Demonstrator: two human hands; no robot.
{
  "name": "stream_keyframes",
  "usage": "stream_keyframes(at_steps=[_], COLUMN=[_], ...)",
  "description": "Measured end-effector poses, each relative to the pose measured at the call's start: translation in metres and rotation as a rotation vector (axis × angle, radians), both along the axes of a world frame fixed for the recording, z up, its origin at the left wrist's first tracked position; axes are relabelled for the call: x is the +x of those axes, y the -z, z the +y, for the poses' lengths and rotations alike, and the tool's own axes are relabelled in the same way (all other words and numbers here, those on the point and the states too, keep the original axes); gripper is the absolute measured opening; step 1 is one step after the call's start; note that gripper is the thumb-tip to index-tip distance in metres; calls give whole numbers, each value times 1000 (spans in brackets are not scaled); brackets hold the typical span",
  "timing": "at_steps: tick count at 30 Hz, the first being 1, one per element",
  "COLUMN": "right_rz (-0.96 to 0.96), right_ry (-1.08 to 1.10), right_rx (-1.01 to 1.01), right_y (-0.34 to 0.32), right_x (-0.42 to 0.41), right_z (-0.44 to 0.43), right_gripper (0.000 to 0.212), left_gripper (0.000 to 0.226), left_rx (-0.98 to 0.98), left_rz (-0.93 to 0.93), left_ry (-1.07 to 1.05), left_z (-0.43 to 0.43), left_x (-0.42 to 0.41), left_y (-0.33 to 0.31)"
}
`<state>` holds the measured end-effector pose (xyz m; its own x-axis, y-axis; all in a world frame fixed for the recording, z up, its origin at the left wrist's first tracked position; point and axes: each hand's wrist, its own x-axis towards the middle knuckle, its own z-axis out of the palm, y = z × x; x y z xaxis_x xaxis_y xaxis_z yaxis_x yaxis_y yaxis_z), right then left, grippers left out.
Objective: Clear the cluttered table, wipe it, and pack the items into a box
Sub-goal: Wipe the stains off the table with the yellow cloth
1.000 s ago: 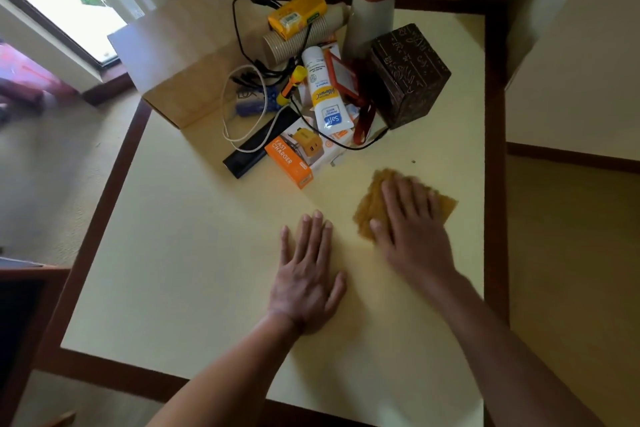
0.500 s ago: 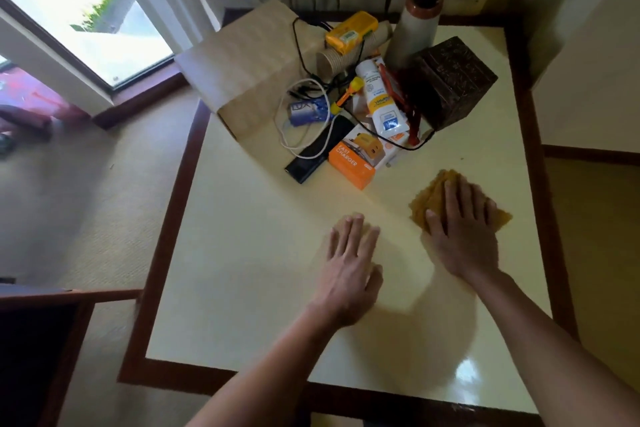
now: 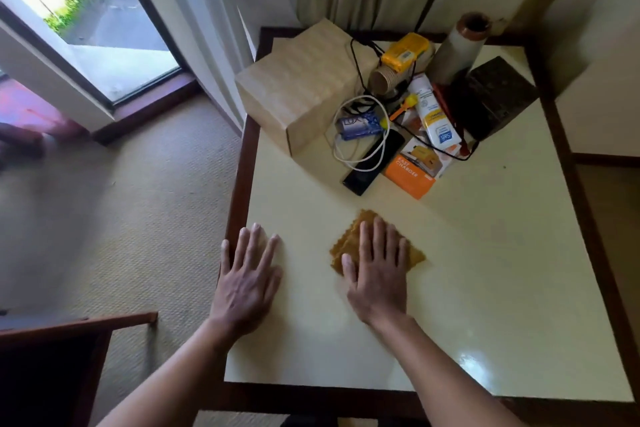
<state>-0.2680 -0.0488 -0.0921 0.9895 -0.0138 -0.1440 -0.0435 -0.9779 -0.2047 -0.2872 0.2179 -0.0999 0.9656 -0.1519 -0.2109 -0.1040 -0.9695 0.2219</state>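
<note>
Daylight from window [image 3: 86,10] upper left, overexposed; glare patch on table [image 3: 474,360] lower right; soft shadows; wide-angle edge bending; floor [image 3: 52,218] at left motion-blurred

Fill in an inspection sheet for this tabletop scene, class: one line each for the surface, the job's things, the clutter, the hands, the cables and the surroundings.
Surface: cream table with a dark wood border; near half bare and glossy.
Job's things: yellow cloth flat on the table; cardboard box at the far left corner, closed side up.
Clutter: piled at the far end: soap bar, black phone, orange charger box, white tube, paper cup, dark patterned box.
Hands: left hand flat at the table's left edge; right hand pressing the cloth, fingers spread.
Cables: white cable looped over the soap bar and phone; black cable through the pile.
Surroundings: carpet, curtains, window, chair at near left.
</note>
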Motion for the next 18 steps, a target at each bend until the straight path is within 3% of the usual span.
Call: stream_keyframes(at_steps=[3, 8, 12, 18], right_rz=[6, 45, 42, 55], right_ry=[-101, 215, 209, 268], right_rx=[-6, -57, -59, -46], right_y=[4, 4, 4, 2], right_x=[12, 52, 24, 61], right_z=[-9, -13, -2, -7], right_gripper=[75, 76, 76, 79], left_gripper=[67, 68, 68, 68], left_rx=[-5, -21, -24, -39], left_rz=[-19, -41, -47, -60], left_ry=[-11, -7, -10, -12], left_z=[-2, 1, -1, 1], left_x=[-1, 0, -1, 2], left_y=[0, -1, 0, 2])
